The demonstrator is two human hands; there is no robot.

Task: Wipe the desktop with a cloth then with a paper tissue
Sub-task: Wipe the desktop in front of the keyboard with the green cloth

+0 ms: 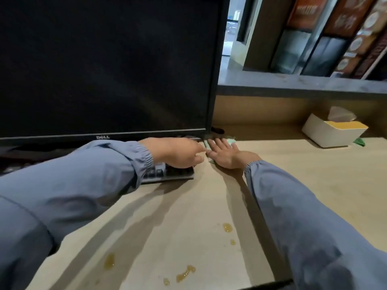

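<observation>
Head view: right hand (225,155) lies flat, fingers straight and spread, pressing the green cloth (229,141) at the monitor's (104,65) lower right corner. Left hand (178,152) curls over the keyboard's (167,174) right end; I cannot tell if it grips. Desk (314,174) runs rightward to the tissue box (333,132). Amber spills (185,273) dot the near edge.
</observation>
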